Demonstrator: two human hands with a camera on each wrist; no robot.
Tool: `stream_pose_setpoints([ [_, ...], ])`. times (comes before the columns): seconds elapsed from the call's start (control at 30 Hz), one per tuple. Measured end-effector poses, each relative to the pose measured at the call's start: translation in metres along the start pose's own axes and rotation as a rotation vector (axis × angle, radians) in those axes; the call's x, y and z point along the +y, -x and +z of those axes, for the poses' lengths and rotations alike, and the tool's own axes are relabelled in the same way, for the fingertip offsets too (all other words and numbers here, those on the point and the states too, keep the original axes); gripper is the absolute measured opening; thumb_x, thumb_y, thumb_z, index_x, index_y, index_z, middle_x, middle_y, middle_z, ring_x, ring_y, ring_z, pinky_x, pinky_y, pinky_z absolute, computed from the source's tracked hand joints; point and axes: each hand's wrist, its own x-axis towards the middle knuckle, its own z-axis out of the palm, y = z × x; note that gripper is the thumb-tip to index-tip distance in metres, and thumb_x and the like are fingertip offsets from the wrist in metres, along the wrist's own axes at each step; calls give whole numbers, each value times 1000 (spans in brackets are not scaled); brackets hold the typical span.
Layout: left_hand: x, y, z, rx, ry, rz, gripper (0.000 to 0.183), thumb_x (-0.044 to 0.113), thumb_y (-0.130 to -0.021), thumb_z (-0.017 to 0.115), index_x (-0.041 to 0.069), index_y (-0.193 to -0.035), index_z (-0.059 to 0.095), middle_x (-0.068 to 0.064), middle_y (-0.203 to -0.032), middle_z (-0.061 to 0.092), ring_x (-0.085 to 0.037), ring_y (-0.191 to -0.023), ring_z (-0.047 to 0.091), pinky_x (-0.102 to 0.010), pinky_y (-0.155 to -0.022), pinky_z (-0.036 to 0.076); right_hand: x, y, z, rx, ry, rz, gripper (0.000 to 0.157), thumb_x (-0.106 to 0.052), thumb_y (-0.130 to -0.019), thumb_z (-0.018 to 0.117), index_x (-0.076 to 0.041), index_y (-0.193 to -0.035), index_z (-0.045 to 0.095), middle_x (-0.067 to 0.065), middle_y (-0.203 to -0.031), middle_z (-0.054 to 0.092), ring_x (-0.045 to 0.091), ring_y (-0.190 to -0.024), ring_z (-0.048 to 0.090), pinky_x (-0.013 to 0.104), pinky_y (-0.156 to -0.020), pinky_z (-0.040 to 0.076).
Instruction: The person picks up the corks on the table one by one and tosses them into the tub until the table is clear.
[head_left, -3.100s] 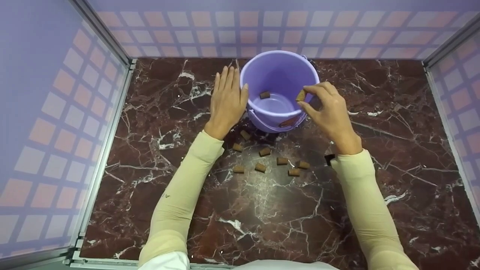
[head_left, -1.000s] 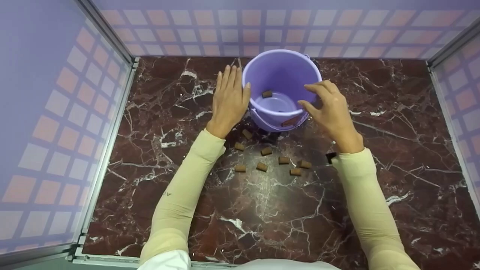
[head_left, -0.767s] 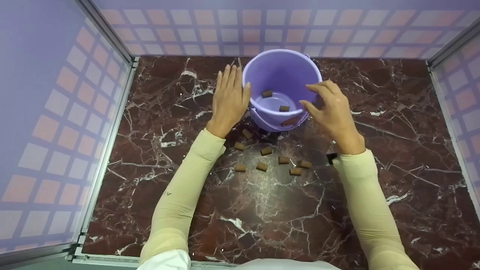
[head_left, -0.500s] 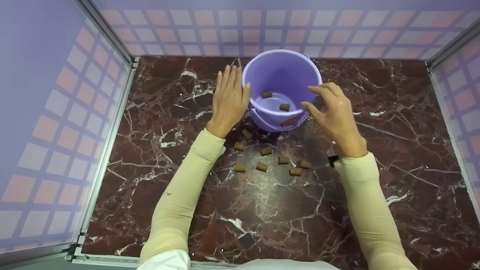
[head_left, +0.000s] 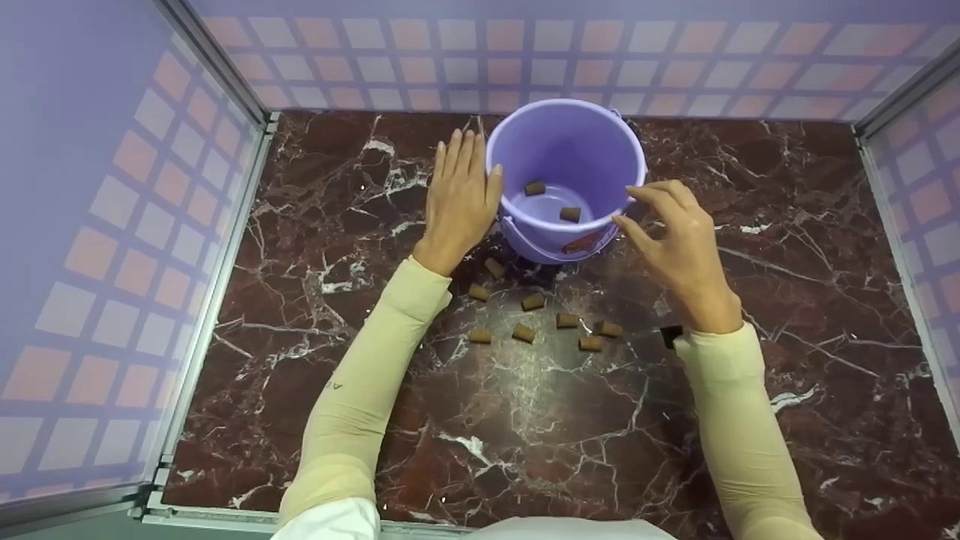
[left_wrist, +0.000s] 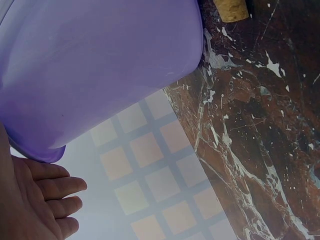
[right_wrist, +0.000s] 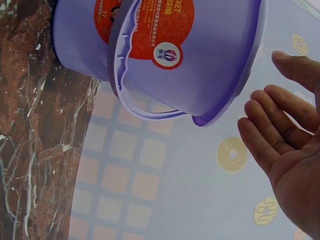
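Seemingly, the left grip (head_left: 459, 206), straight-fingered, touches the bucket (head_left: 566, 142); the right grip (head_left: 681, 244), loosely parted, holds nothing.

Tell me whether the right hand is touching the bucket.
Apart. The right wrist view shows a strip of wall between the right hand and the purple bucket.
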Motion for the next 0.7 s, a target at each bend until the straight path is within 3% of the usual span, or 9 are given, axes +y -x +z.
stream_pose_setpoints([
  [0.33, 0, 2, 1, 10, 15, 3, 62, 35, -115, 30, -7, -160, 36, -23, -166, 35, -35, -160, 22, -43, -132, 0, -4, 19, -3, 63, -49, 49, 35, 2, -84, 88, 7, -116, 75, 20, -112, 72, 36, -103, 69, 39, -101, 56],
  [0.7, 0, 1, 2, 15, 17, 2, 61, 34, -115, 31, -7, -160, 36, -24, -166, 35, -36, -159, 22, -43, -132, 0, 0, 36, 1, 4, -11, 54, 36, 0, -85, 88, 8, -117, 74, 22, -112, 71, 37, -106, 69, 36, -104, 53],
])
